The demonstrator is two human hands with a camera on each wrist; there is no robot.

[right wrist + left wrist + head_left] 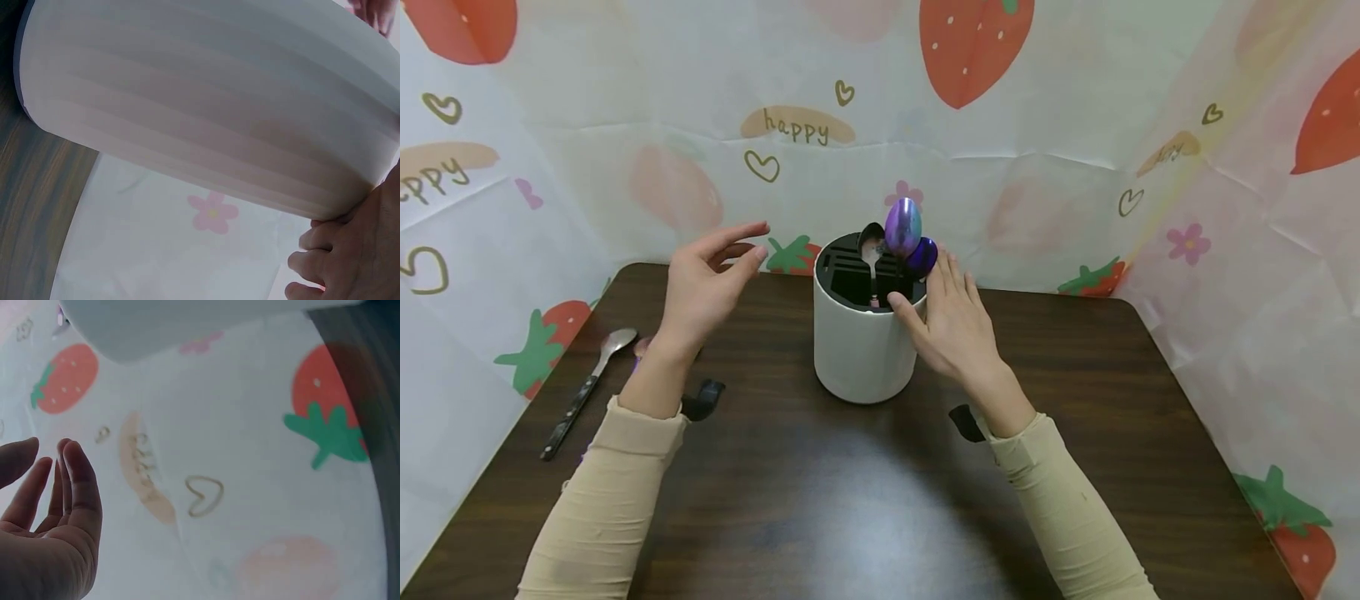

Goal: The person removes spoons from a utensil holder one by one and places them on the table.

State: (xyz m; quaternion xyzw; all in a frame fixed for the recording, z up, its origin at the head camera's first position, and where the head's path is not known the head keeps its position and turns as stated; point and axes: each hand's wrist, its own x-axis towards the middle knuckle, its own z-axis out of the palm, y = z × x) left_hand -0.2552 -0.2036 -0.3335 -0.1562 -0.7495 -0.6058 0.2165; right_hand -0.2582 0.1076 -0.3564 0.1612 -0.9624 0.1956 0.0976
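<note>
A white round utensil holder [865, 358] with a black slotted top stands upright on the table. Several spoons stick up from it: a shiny purple-blue spoon [903, 227], a dark blue spoon [922, 259] and a silver spoon [872, 252] with a black one behind. My right hand [958, 329] lies against the holder's right side, fingers fairly straight, thumb by the rim. The right wrist view shows it touching the white wall [206, 112]. To the holder's left, my left hand [703, 287] hovers with nothing between its loosely bent fingers, thumb apart from them.
A spoon with a black handle [580, 404] lies at the table's left side. Beside it, another spoon [642, 347] is mostly hidden by my left forearm. A strawberry-print cloth [880, 100] hangs behind the dark wooden table [820, 508].
</note>
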